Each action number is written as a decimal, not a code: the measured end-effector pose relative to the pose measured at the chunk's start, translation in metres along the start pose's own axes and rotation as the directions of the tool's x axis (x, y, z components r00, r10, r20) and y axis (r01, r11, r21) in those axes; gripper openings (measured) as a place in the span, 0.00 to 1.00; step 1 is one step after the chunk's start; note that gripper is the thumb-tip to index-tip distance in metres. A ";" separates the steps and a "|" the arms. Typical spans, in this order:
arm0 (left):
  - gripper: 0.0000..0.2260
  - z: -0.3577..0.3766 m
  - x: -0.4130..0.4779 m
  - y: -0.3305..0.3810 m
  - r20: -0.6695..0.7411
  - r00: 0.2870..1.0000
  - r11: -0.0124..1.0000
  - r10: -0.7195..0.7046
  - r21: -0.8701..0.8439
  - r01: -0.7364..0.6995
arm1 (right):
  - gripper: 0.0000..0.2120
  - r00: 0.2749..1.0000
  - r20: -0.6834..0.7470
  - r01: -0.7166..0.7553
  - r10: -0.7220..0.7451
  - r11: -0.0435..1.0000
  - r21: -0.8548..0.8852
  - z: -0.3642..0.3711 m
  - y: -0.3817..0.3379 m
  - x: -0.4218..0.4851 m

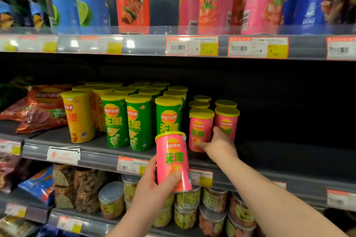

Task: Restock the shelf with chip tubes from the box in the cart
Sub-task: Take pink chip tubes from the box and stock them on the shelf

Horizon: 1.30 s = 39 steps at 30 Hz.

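- Left hand (154, 184) clasps a pink chip tube (172, 158) upright before the shelf (96, 152) edge.
- Right hand (217, 140) grips a shelved pink tube (200, 127); I'd square it first.

One cam only, on your head. It faces fwd and slightly down, straight at the shelf (279, 161), close in, w/ your arms reaching it. Your left hand (154, 184) sits low-centre in frame, right hand (217, 142) just above and to its right. Both forearms (269, 194) enter from the bottom edge. Wide-angle lens: the price rails (146, 44) above the hands slant down to the right.
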<state>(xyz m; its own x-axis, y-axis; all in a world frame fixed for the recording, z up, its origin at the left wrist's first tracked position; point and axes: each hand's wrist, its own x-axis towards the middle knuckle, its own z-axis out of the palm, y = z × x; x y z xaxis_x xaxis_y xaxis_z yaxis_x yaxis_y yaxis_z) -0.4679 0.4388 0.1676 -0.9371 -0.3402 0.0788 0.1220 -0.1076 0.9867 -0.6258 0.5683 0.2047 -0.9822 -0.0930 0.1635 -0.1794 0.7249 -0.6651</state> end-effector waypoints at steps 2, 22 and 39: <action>0.26 0.001 0.001 0.000 0.016 1.000 1.000 0.008 0.004 -0.008 | 0.23 1.000 -0.004 0.001 -0.001 1.000 -0.016 0.000 -0.002 0.000; 0.45 0.074 0.038 0.017 0.175 0.947 0.811 0.271 0.488 -0.322 | 0.22 0.986 0.019 0.118 -0.164 0.782 0.611 -0.070 0.036 -0.048; 0.32 0.087 0.077 0.016 0.183 0.981 0.668 0.065 0.723 -0.179 | 0.36 0.992 0.123 -0.026 -0.015 0.943 0.333 -0.065 0.045 -0.014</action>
<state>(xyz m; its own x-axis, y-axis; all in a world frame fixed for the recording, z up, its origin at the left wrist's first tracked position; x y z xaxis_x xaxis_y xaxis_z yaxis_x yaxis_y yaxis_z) -0.5669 0.4920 0.2020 -0.9711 -0.1701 0.1673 0.0124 0.6642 0.7475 -0.6165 0.6466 0.2194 -0.9788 -0.1872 0.0832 -0.1619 0.4584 -0.8739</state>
